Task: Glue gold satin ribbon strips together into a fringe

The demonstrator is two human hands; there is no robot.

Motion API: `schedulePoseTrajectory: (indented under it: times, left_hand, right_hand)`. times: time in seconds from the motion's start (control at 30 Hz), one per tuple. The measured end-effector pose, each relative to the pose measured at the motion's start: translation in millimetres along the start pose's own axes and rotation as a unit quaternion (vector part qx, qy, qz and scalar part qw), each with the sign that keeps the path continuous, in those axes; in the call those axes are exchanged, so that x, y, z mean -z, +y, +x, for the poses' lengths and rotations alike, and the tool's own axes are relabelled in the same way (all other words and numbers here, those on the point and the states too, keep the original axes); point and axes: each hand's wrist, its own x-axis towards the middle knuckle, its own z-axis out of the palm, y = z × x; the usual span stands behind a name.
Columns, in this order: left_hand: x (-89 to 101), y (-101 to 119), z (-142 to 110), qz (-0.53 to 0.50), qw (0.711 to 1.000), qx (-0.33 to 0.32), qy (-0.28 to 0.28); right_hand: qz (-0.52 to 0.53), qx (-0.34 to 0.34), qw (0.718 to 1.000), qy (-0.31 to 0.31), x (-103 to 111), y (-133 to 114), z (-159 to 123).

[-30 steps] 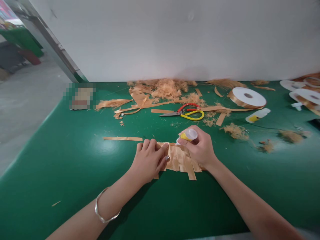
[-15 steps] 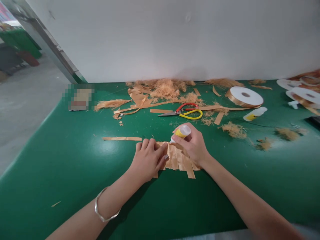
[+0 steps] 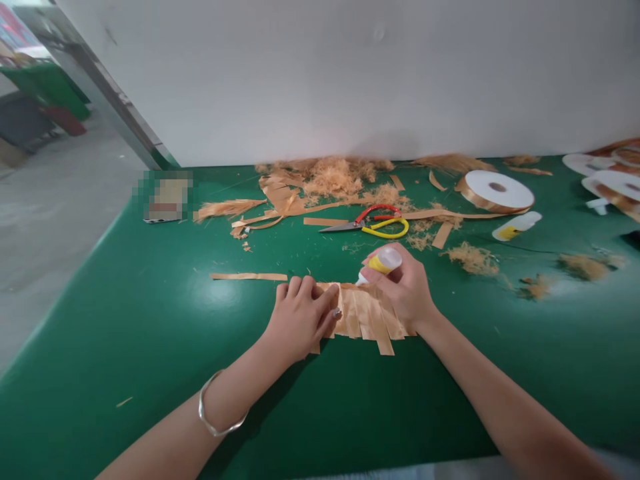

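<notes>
A row of short peach satin ribbon strips [image 3: 367,317], joined along the far edge like a fringe, lies on the green tabletop in front of me. Flat over its left part, my left hand [image 3: 300,317] presses it down with fingers extended; what is under the palm is hidden. My right hand [image 3: 414,287] grips a small white glue bottle with a yellow label [image 3: 384,262]. The bottle is tilted, its nozzle down at the fringe's upper edge, just right of my left fingertips.
Beyond my hands lie scissors [image 3: 385,227] with red and yellow handles. Frayed ribbon fluff [image 3: 333,179] is heaped by the wall. To the right are a ribbon spool [image 3: 500,190] and a second glue bottle [image 3: 517,227]. A loose ribbon strip [image 3: 250,277] lies left, a blurred-out object [image 3: 167,197] at the far left.
My right hand has moved the glue bottle a little to the right along the fringe's upper edge. My left hand stays on the fringe. The whole view has shifted slightly.
</notes>
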Motion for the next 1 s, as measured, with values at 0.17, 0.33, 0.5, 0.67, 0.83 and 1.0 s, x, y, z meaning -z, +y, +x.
schedulePoseTrajectory:
  times: [0.17, 0.33, 0.5, 0.67, 0.83, 1.0]
  left_hand:
    - [0.1, 0, 0, -0.011, 1.0, 0.005, 0.008]
    - [-0.1, 0, -1, -0.031, 0.999, 0.006, 0.019]
    - [-0.2, 0, -1, -0.021, 1.0, 0.008, 0.012]
    - [-0.6, 0, -1, -0.018, 1.0, 0.003, 0.015]
    - [0.2, 0, -1, -0.019, 1.0, 0.007, 0.012]
    - [-0.1, 0, -1, -0.021, 1.0, 0.006, 0.011]
  right_hand:
    - [-0.001, 0.011, 0.999, -0.036, -14, -6, 0]
    - [-0.04, 0.022, 0.999, -0.027, -5, -2, -1]
    - [-0.061, 0.019, 0.998, 0.006, 7, 2, 1]
    - [0.012, -0.001, 1.0, -0.006, -5, -2, 1]
    - [-0.01, -0.001, 0.999, -0.038, -11, -6, -1]
    - [-0.08, 0.026, 0.996, -0.004, 3, -2, 2]
